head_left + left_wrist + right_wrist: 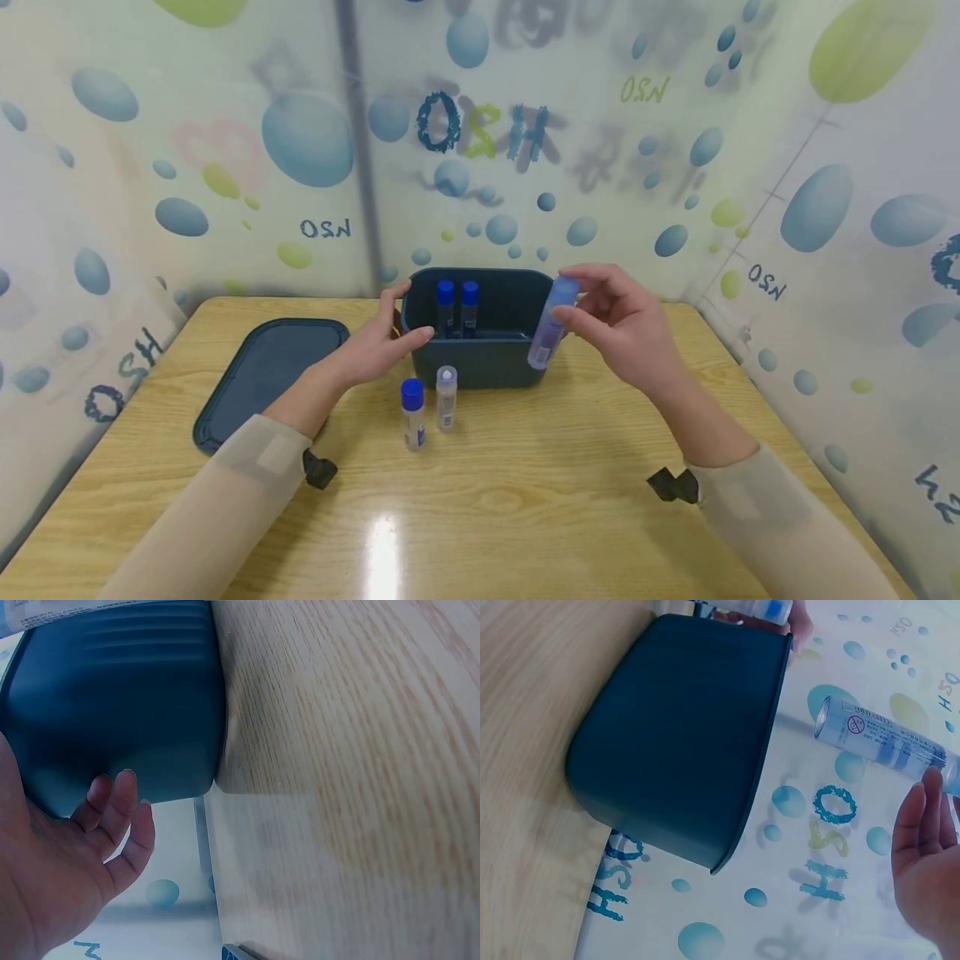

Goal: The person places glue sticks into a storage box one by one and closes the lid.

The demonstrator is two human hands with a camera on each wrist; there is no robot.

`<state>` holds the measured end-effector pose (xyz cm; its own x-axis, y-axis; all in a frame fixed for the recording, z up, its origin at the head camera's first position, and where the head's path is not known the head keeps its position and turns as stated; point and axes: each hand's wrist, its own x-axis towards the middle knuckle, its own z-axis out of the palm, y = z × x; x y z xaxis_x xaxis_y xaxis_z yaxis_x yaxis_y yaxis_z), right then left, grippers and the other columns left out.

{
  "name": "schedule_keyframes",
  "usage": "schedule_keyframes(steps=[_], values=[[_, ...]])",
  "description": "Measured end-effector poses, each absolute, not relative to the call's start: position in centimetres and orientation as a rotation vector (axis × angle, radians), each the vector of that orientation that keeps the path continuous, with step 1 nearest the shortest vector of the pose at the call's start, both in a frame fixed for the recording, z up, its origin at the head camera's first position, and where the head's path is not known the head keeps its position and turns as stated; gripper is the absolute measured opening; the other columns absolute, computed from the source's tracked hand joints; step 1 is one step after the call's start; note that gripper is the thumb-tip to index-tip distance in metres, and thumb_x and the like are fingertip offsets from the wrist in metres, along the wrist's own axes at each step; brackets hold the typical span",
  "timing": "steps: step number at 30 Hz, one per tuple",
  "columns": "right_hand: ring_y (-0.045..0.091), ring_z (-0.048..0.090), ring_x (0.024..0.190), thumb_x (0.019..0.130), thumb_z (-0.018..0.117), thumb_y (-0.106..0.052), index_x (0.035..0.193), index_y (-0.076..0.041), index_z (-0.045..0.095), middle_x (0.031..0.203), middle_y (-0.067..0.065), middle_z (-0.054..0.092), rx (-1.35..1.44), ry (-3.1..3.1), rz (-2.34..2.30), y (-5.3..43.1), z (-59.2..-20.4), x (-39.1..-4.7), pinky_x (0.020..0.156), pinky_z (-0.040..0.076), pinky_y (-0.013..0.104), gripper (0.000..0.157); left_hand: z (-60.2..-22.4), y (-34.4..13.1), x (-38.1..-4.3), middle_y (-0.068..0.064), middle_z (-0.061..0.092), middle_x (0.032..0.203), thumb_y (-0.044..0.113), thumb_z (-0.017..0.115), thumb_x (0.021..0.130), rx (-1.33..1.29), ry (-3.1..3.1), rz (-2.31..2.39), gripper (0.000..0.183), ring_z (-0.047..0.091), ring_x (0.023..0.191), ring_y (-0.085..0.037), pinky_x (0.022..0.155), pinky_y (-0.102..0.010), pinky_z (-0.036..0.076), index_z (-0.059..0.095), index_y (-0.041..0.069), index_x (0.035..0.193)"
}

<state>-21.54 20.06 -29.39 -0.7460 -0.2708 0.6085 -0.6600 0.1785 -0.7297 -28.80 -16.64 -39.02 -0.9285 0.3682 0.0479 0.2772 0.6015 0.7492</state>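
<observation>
My right hand [626, 329] pinches a translucent, blue-capped glue stick [546, 337] between thumb and fingers at its cap end. It is tilted and overlaps the right end of a dark teal bin [480, 365] in the head view; the right wrist view shows its printed label and lower end beyond the bin's rim. My left hand [367, 346] holds the bin's left end, thumb at the front rim and fingers along the side. Two blue-capped glue sticks [469, 308] stand inside the bin. In front of it stand a blue-capped glue stick [413, 417] and a clear-capped tube [446, 400].
A dark lid [273, 375] lies flat on the wooden table [525, 517], left of the bin. Behind the table and along both sides hangs a patterned curtain [450, 200] with blue and green ovals, close to the table's back edge.
</observation>
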Motion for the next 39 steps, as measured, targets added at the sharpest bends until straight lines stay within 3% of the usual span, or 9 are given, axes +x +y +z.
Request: schedule_keyframes(steps=[6,13,20,29,39], values=[[0.018,0.065,0.072,0.098,0.075,0.007,0.140,0.001,0.067,0.099,-0.004,0.072,0.784,-2.147,1.582,20.3,-28.7,-22.6,0.064,0.053,0.022,0.043,-39.2,-16.7,-28.9,-0.016,0.063,0.111,0.062,0.057,0.110,0.555,2.712,1.252,0.098,0.062,0.099,-0.028,0.085,-0.040,0.051,-0.006,0.029,0.176],[0.011,0.070,0.078,0.103,0.077,-0.009,0.140,-0.008,0.070,0.107,-0.008,0.074,0.664,-2.203,1.548,20.4,-28.6,-24.5,0.071,0.058,0.022,0.038,-39.1,-16.6,-28.8,-0.015,0.063,0.109,0.062,0.057,0.109,0.550,2.720,1.243,0.098,0.062,0.096,-0.027,0.083,-0.039,0.051,-0.006,0.028,0.176],[0.016,0.069,0.085,0.104,0.078,-0.019,0.141,-0.012,0.071,0.112,-0.010,0.071,0.588,-2.261,1.493,20.4,-29.3,-26.7,0.076,0.057,0.024,0.038,-39.0,-16.6,-28.6,-0.015,0.063,0.110,0.061,0.057,0.110,0.547,2.724,1.235,0.097,0.062,0.096,-0.028,0.084,-0.040,0.051,-0.006,0.027,0.176],[0.019,0.068,0.097,0.104,0.079,-0.029,0.143,-0.016,0.070,0.120,0.009,0.073,0.529,-2.398,1.462,19.6,-31.5,-29.8,0.084,0.054,0.025,0.041,-39.0,-16.6,-28.7,-0.016,0.064,0.110,0.062,0.057,0.109,0.544,2.723,1.231,0.098,0.062,0.098,-0.028,0.085,-0.039,0.051,-0.005,0.027,0.176],[0.029,0.067,0.111,0.106,0.077,-0.031,0.143,-0.016,0.069,0.126,0.014,0.073,0.546,-2.551,1.338,18.1,-32.9,-32.4,0.094,0.054,0.044,0.041,-39.0,-16.6,-28.7,-0.015,0.064,0.110,0.063,0.057,0.109,0.543,2.720,1.231,0.098,0.063,0.099,-0.028,0.085,-0.039,0.051,-0.005,0.028,0.176]])
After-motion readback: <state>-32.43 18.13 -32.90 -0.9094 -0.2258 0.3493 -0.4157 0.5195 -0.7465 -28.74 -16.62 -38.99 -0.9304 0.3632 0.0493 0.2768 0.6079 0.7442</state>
